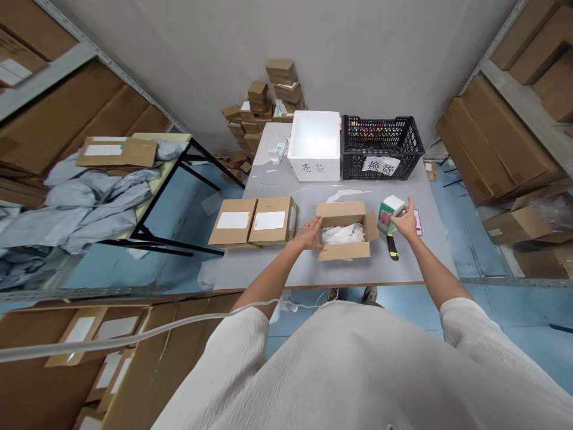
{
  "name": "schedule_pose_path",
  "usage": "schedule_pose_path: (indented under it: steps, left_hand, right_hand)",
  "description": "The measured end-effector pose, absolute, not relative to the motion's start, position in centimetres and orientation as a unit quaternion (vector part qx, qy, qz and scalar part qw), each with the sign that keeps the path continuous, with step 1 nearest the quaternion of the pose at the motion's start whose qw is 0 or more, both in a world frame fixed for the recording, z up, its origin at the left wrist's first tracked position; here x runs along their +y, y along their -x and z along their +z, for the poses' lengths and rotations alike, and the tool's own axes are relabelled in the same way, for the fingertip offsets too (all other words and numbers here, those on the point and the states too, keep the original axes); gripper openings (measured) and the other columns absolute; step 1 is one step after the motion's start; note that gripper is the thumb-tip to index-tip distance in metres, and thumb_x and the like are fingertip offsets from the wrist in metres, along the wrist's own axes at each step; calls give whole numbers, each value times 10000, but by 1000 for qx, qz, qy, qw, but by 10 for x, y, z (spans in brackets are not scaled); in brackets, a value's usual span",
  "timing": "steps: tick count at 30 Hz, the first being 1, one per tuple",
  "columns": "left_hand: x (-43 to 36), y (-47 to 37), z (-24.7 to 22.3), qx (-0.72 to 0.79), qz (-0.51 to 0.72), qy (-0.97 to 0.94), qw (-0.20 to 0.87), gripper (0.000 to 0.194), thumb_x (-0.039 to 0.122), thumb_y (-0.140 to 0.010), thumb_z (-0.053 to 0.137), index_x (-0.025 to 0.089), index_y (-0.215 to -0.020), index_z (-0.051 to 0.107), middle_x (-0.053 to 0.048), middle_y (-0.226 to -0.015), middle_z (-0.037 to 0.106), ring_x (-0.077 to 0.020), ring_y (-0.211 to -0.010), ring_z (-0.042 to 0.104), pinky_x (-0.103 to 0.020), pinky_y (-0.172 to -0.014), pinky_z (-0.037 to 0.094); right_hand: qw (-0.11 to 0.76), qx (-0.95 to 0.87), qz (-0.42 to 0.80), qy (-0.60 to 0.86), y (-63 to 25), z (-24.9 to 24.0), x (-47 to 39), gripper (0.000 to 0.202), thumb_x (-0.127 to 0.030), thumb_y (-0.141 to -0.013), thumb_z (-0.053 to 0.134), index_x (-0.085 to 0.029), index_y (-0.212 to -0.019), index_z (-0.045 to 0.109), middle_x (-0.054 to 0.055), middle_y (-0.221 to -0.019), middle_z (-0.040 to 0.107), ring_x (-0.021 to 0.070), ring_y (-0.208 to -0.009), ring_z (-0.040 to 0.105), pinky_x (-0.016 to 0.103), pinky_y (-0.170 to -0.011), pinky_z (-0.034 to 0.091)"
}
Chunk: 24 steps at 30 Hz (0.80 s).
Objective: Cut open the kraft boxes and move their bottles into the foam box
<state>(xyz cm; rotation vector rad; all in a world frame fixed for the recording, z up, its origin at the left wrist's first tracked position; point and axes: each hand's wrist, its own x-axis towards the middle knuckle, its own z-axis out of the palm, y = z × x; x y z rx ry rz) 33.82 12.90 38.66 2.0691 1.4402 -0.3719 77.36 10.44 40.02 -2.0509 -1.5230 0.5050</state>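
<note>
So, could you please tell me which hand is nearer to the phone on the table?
Right: the right hand is beside the phone, at the green box; the left hand is farther off, at the left side of the open carton.

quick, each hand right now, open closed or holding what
Left hand: touching the open cardboard box at its left end; grip cannot be told.
Right hand: holding the green-and-white box.

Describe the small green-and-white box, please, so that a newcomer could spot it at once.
On the grey table, find the black crate. The small box is nearer, between the open carton and the phone, at the right hand. Unlike the brown carton, it is green and white.
</note>
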Motion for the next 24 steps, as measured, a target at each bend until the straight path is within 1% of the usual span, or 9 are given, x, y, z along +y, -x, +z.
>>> schedule_pose_path:
  steps: [2,4,7,10,16,18,20,22,24]
  left_hand:
    - [130,-338,385,541,-142,-777,289,1559,712,-691,883,367,-1785,-174,-97,-1895,-93,-544,-1689,201,-651,-1313,308]
    - [132,-338,382,541,-144,-777,288,1568,712,-685,890,375,-1784,-176,-88,-1896,-93,-550,-1686,204,-659,-1310,314]
    - [134,-337,376,540,-152,-777,286,1581,722,-674,898,376,-1785,-172,-91,-1898,-87,-559,-1689,185,-666,-1310,314]
    - [137,-338,374,541,-159,-775,285,1587,738,-671,899,380,-1783,-175,-100,-1896,-94,-562,-1688,187,-670,-1309,309]
    - [137,-339,382,539,-170,-775,282,1573,741,-684,899,385,-1785,-166,-98,-1896,-96,-540,-1706,149,-669,-1321,301]
    - [136,-340,385,538,-173,-775,282,1568,722,-689,903,379,-1787,-163,-101,-1895,-95,-539,-1708,139,-668,-1322,302]
    - [135,-341,388,539,-174,-774,282,1559,697,-696,904,377,-1787,-162,-100,-1894,-98,-543,-1707,142,-675,-1320,301]
    - [134,-341,390,540,-170,-774,283,1541,674,-709,901,376,-1790,-156,-97,-1894,-99,-541,-1704,157,-667,-1321,300]
    - [132,-341,391,539,-164,-776,284,1515,658,-726,895,370,-1795,-140,-93,-1895,-99,-535,-1702,175,-651,-1326,296]
  right_hand:
    - [266,-522,223,779,-768,382,91,814,-446,-886,680,-272,-1607,344,130,-1387,710,259,-1021,767,379,-844,595]
    - [245,-514,248,784,-764,367,81,780,-406,-868,697,-271,-1578,404,124,-1315,759,290,-1051,767,404,-871,596]
    - [221,-522,274,777,-761,352,70,767,-356,-829,734,-261,-1533,443,112,-1173,805,315,-1029,760,402,-845,592]
    - [217,-542,289,759,-761,348,66,760,-337,-799,764,-268,-1492,461,99,-1111,812,315,-986,755,392,-816,587]
    - [190,-585,320,721,-761,359,66,786,-320,-783,780,-270,-1489,438,69,-1119,795,289,-967,751,379,-822,588]
    - [183,-601,334,703,-764,363,64,824,-320,-773,798,-256,-1512,437,98,-1203,773,292,-987,742,399,-848,596]
    - [176,-616,343,687,-770,365,62,895,-323,-776,800,-248,-1578,410,152,-1392,697,297,-1060,729,419,-903,600]
    - [162,-633,333,679,-776,368,60,1002,-346,-780,805,-253,-1668,350,198,-1588,548,331,-1225,682,455,-1006,579]
    - [151,-655,297,678,-780,370,60,1091,-414,-797,811,-278,-1738,277,208,-1706,408,399,-1421,563,538,-1129,506]
